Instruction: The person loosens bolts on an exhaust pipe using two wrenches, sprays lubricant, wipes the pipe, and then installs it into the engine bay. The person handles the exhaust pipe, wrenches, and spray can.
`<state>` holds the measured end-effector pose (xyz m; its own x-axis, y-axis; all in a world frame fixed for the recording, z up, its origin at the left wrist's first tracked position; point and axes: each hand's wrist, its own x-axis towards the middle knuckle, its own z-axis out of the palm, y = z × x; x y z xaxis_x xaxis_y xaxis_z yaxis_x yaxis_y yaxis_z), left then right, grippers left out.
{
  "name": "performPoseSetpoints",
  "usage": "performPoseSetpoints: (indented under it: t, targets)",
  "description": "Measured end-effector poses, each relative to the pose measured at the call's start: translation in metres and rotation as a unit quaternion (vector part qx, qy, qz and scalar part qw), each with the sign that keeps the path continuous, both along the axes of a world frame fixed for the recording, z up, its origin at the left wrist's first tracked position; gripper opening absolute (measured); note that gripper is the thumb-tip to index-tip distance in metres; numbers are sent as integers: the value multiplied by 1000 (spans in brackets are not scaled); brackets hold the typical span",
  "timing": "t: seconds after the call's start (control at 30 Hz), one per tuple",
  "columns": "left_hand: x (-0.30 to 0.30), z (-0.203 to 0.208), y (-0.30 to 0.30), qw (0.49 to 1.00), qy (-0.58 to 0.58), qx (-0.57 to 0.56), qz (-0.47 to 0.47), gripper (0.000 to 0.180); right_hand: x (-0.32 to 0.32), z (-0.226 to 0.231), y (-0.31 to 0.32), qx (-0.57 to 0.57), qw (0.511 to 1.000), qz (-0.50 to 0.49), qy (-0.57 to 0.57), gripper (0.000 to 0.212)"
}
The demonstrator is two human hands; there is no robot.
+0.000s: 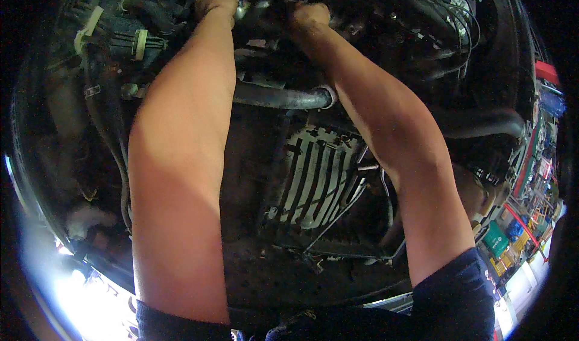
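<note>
Both my bare arms stretch up across dark vehicle machinery to its far part. My left hand (217,4) is closed among dark parts at the top, left of the middle. A small bright metal piece (240,9) shows right beside its fingers. A short way to the right, my right hand (310,16) is also closed, its fingers curled against the dark machinery. What either hand grips is hidden by the fingers and the shadow. Below the hands, a grey metal pipe (280,96) runs crosswise between my forearms.
A ribbed metal casing (316,178) lies between my forearms, with thin rods beside it. Dark hoses (105,118) run down the left. Loose thin cables (473,27) loop at the upper right. Another thick pipe (482,124) passes right of my right arm. Cluttered shelves (543,172) stand beyond.
</note>
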<state>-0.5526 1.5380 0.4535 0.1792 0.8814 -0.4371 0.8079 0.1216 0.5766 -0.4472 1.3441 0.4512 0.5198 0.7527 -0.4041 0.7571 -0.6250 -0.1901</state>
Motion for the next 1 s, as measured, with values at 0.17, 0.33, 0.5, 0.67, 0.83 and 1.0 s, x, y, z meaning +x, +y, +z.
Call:
performPoseSetpoints:
  t: [0.17, 0.33, 0.5, 0.67, 0.83, 1.0]
  targets:
    - [-2, -8, 9, 929, 181, 225, -232, 48, -12, 10, -10, 34, 988, 62, -135, 25]
    - [1, -1, 5, 999, -15, 12, 38, 44, -6, -16, 0, 124, 973, 79, -180, 18]
    - [3, 9, -2, 994, 47, 36, -93, 44, -1, -41, -9, 199, 948, 93, -231, 13]
    - [7, 4, -6, 991, -114, 3, 73, 42, 8, -49, -12, 224, 946, 111, -207, 14]
    - [8, 1, 0, 989, -95, -28, 110, 38, 6, -27, -4, 203, 975, 83, 28, 37]
    - [8, 2, -5, 986, -102, -8, 130, 39, -6, 11, -14, 166, 980, 85, -74, 31]
